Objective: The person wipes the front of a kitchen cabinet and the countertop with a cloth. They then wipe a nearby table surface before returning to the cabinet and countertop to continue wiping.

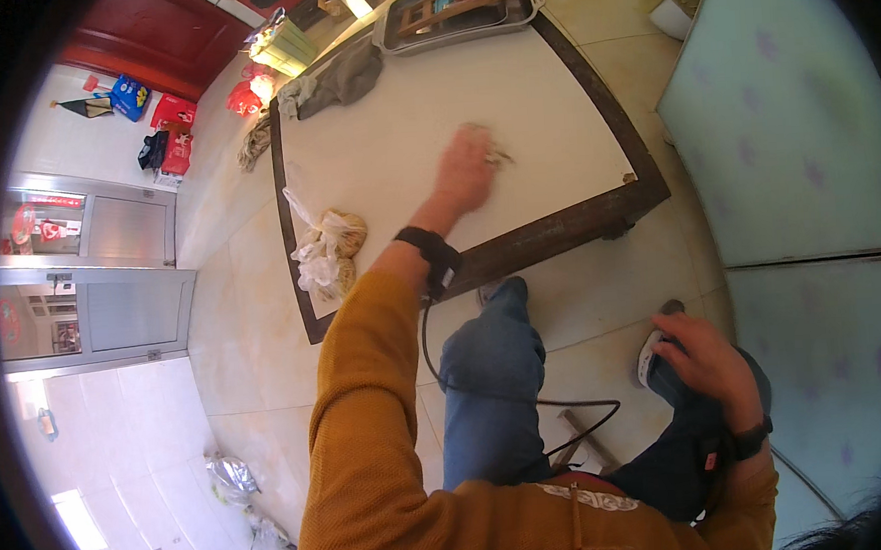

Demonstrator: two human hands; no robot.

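Observation:
My left hand (pixel 468 167) is pressed down on the pale top of a low table (pixel 417 119) with a dark wooden frame. Its fingers are closed on a small greyish scrap (pixel 503 157), perhaps a rag, that pokes out past the fingertips; motion blur hides its details. Tied clear plastic bags (pixel 332 252) with yellowish contents lie on the table to the left of this arm. My right hand (pixel 703 358) rests by my right knee, holding nothing, fingers somewhat apart. Both wrists wear black bands.
A grey tray (pixel 466 42) with wooden pieces sits at the table's far edge, beside a dark grey cloth (pixel 344 78). A black cable (pixel 492 398) runs from the left wristband across my lap. Frosted panels (pixel 791 129) stand at right. A green bin (pixel 283 48) and red bag (pixel 244 97) are beyond the table.

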